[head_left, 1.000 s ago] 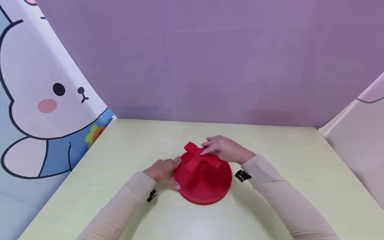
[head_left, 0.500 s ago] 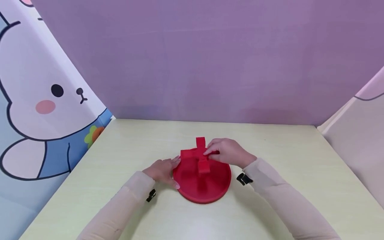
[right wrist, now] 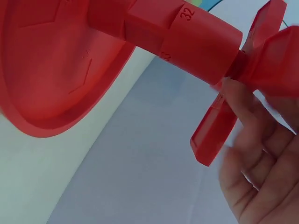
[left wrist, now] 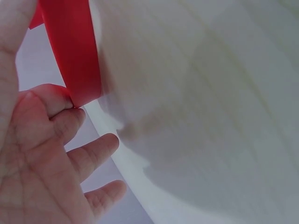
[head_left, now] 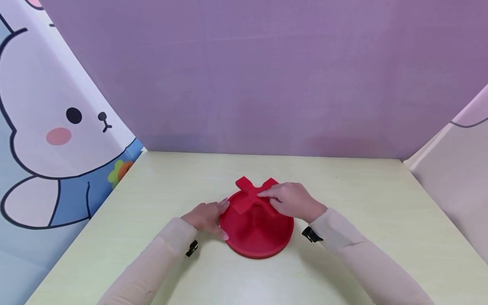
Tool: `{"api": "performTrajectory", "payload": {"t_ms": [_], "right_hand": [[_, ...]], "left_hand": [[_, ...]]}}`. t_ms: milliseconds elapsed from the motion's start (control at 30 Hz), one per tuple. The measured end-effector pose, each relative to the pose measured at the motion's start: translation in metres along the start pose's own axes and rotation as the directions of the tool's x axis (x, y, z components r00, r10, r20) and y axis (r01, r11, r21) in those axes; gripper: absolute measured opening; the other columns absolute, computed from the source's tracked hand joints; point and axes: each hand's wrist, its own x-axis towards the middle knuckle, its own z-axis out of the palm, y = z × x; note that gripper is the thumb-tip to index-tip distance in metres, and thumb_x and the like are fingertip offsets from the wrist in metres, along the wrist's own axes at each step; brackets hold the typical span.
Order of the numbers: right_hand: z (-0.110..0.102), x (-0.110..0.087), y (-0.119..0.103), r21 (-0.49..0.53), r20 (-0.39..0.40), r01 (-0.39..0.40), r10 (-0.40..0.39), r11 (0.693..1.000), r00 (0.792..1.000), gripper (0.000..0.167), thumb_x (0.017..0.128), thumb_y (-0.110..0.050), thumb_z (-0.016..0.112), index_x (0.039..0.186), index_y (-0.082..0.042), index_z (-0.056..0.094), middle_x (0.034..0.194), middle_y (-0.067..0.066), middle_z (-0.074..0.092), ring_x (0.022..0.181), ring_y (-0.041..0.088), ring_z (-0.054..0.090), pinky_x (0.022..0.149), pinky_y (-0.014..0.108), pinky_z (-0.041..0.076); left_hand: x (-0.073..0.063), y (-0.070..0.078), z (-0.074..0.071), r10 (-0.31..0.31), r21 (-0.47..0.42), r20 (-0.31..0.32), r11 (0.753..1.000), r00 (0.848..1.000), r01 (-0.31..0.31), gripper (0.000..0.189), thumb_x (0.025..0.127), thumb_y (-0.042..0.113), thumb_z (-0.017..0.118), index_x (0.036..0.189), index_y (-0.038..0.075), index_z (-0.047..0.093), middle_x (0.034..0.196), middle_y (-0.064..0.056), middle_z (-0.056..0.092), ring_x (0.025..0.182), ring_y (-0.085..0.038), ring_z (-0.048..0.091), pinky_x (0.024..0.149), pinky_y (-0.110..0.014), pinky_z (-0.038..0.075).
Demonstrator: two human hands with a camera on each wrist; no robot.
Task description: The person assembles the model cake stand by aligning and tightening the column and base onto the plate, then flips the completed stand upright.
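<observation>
A red round base [head_left: 256, 245] with a raised rim lies on the table. From its middle rises a red post [right wrist: 201, 44], embossed with small numbers, topped by a red cross handle [head_left: 247, 203] with four flat arms. My left hand [head_left: 205, 216] holds the base at its left side, thumb toward the front and fingers toward the back. In the left wrist view its index finger touches the rim and the other fingers are spread. My right hand [head_left: 295, 201] grips the cross handle, the index fingertip on its hub and the other fingers curled beside an arm, blurred in the right wrist view.
The pale wooden table [head_left: 362, 203] extends around the base. A purple panel [head_left: 267, 84] stands behind it, a cartoon-printed panel [head_left: 34, 106] on the left and a pale panel [head_left: 457, 182] on the right. Black straps show at both wrists.
The cross handle has turned about its post, its arms moving from diagonal to straight and back to diagonal. My right hand has moved slightly nearer, its index finger straightened. The left hand stays put.
</observation>
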Motion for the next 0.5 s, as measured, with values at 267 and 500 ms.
{"api": "performTrajectory", "payload": {"t_ms": [267, 500], "right_hand": [[-0.0016, 0.0028, 0.0044, -0.137, -0.111, 0.146, -0.162, 0.98, 0.981, 0.032, 0.076, -0.006, 0.08, 0.107, -0.014, 0.076, 0.112, 0.012, 0.062, 0.099, 0.025, 0.057, 0.076, 0.034, 0.054], [-0.0026, 0.0039, 0.0057, -0.095, -0.075, 0.151, -0.158, 0.984, 0.985, 0.033, 0.079, -0.007, 0.078, 0.111, -0.013, 0.074, 0.116, 0.011, 0.065, 0.11, 0.03, 0.058, 0.091, 0.047, 0.049]], "left_hand": [[0.0002, -0.0022, -0.0014, 0.005, 0.024, 0.014, 1.0, 1.0, -0.005, 0.101, 0.067, 0.038, 0.086, 0.148, 0.006, 0.035, 0.153, -0.004, 0.033, 0.137, -0.028, 0.035, 0.102, -0.056, 0.037], [-0.002, 0.0006, -0.0041, 0.001, 0.028, 0.037, 1.0, 0.999, -0.002, 0.101, 0.068, 0.04, 0.085, 0.148, 0.005, 0.034, 0.155, -0.004, 0.03, 0.137, -0.029, 0.035, 0.102, -0.054, 0.038]]}}
